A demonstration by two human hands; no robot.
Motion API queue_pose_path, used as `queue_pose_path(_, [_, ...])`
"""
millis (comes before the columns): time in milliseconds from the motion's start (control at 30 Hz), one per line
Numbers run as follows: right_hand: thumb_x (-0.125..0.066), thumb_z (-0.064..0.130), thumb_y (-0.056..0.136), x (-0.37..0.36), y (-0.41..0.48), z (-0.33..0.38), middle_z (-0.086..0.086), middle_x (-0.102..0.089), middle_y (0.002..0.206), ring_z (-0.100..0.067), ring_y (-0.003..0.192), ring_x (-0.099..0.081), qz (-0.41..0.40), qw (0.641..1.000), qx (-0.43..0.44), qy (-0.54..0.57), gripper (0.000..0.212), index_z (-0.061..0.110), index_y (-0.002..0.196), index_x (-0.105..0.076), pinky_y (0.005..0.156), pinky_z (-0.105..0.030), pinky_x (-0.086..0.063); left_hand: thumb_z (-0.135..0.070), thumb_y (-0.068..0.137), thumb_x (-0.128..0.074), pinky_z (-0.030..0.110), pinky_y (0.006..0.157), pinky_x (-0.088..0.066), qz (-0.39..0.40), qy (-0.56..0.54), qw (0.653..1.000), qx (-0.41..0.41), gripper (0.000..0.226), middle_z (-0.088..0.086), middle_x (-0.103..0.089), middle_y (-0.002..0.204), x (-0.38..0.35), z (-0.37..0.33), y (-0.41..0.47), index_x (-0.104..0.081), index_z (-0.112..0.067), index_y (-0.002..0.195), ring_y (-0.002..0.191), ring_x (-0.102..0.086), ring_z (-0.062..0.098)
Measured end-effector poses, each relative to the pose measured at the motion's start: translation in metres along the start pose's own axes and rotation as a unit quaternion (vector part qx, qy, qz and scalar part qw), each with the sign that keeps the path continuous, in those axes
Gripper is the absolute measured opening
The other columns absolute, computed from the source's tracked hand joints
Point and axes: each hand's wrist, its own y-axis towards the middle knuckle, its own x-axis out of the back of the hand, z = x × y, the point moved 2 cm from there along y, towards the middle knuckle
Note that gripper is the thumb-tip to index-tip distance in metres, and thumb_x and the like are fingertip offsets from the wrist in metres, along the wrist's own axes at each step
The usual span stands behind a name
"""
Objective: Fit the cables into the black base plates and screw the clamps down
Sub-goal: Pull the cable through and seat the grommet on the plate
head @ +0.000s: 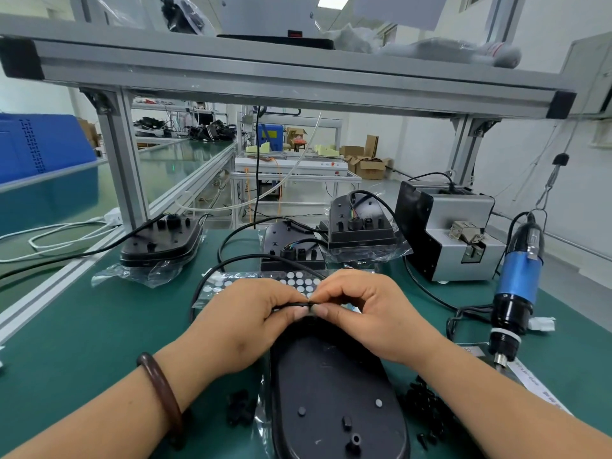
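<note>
Here, at the frame's centre, the left hand and right hand meet fingertip to fingertip. Both are curled, pinching the black cable just above the far end of the black base plate — it lies flat at lower centre. A blue screwdriver is upright at right.

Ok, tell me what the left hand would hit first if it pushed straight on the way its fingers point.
The right hand: its fingertips face the left hand across the black cable both pinch, seemingly almost touching.
</note>
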Motion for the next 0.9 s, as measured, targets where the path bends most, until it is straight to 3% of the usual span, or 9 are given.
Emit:
queue_pose_path(100, [-0.071,0.002,0.083,-0.003,0.002,-0.001,-0.005,-0.069,0.083,-0.013,0.079,-0.062,-0.011,1.000,0.009,-0.010,0.004,0.002,0.085,-0.074,0.075,-0.024,-0.051,-0.027,0.092,-0.057,0.023,0.075,-0.046,0.035,-0.018,0.999,0.022,0.011,-0.017,-0.065,0.081,0.002,0.002,0.002,-0.068,-0.029,0.092,0.080,-0.058,0.002])
queue_pose_path(200, [-0.070,0.002,0.082,-0.003,0.003,-0.002,-0.006,-0.068,0.082,-0.010,0.078,-0.062,-0.015,0.999,0.015,-0.032,0.004,0.003,0.084,-0.074,0.075,-0.022,-0.049,-0.030,0.092,-0.057,0.017,0.082,-0.045,0.038,0.007,0.999,0.038,0.016,-0.021,-0.066,0.088,0.004,0.002,0.004,-0.066,-0.034,0.105,0.088,-0.058,-0.003])
queue_pose_path(300, [-0.070,0.003,0.083,-0.004,0.003,0.000,-0.005,-0.067,0.080,-0.013,0.076,-0.061,-0.006,0.997,0.028,-0.073,0.003,0.004,0.083,-0.073,0.073,-0.029,-0.051,-0.028,0.092,-0.057,0.017,0.082,-0.044,0.042,0.007,0.998,0.045,0.020,-0.020,-0.065,0.094,0.003,0.000,0.004,-0.066,-0.039,0.107,0.091,-0.056,-0.003])
queue_pose_path(367, [-0.069,0.003,0.084,-0.003,0.004,0.001,-0.005,-0.067,0.080,-0.014,0.076,-0.062,0.006,0.995,0.033,-0.098,0.004,0.004,0.083,-0.073,0.072,-0.032,-0.051,-0.025,0.092,-0.058,0.010,0.077,-0.040,0.038,-0.004,0.998,0.050,0.020,-0.022,-0.063,0.087,0.003,-0.001,0.004,-0.068,-0.041,0.101,0.086,-0.055,-0.007])
queue_pose_path(500, [-0.071,0.003,0.082,-0.001,0.006,0.005,-0.004,-0.068,0.082,-0.011,0.078,-0.062,0.038,0.992,0.031,-0.120,0.006,0.007,0.082,-0.075,0.074,-0.025,-0.051,-0.018,0.092,-0.059,0.002,0.054,-0.034,0.039,-0.088,0.990,0.100,0.016,-0.034,-0.052,0.049,0.000,0.001,0.005,-0.070,-0.030,0.093,0.052,-0.047,-0.017])
queue_pose_path(667, [-0.071,0.002,0.081,-0.001,0.007,0.011,-0.004,-0.069,0.083,-0.013,0.077,-0.063,0.061,0.982,0.052,-0.170,0.007,0.008,0.081,-0.075,0.074,-0.027,-0.051,-0.017,0.092,-0.059,0.003,0.050,-0.034,0.034,-0.111,0.986,0.120,0.016,-0.032,-0.051,0.046,0.001,0.000,0.005,-0.071,-0.027,0.093,0.046,-0.047,-0.014])
queue_pose_path(733, [-0.070,0.001,0.080,-0.002,0.006,0.014,-0.003,-0.069,0.085,-0.012,0.078,-0.063,0.069,0.978,0.061,-0.187,0.008,0.007,0.081,-0.075,0.074,-0.024,-0.051,-0.018,0.091,-0.060,0.002,0.052,-0.035,0.038,-0.095,0.988,0.112,0.016,-0.027,-0.058,0.054,0.003,-0.004,0.005,-0.070,-0.029,0.094,0.048,-0.048,-0.016])
queue_pose_path(833, [-0.067,0.001,0.081,-0.002,0.006,0.017,-0.003,-0.068,0.088,-0.014,0.080,-0.063,0.093,0.974,0.066,-0.195,0.008,0.005,0.081,-0.074,0.075,-0.025,-0.050,-0.023,0.089,-0.061,0.006,0.064,-0.041,0.041,-0.073,0.989,0.120,0.020,-0.013,-0.068,0.084,0.005,-0.003,0.005,-0.070,-0.039,0.097,0.070,-0.057,-0.006])
queue_pose_path(900, [-0.065,0.003,0.084,-0.002,0.007,0.018,-0.004,-0.065,0.089,-0.016,0.080,-0.061,0.112,0.969,0.069,-0.207,0.007,0.003,0.081,-0.072,0.074,-0.028,-0.049,-0.022,0.089,-0.061,0.005,0.065,-0.042,0.043,-0.073,0.989,0.123,0.020,-0.012,-0.068,0.084,0.004,-0.003,0.005,-0.070,-0.040,0.092,0.076,-0.059,-0.003])
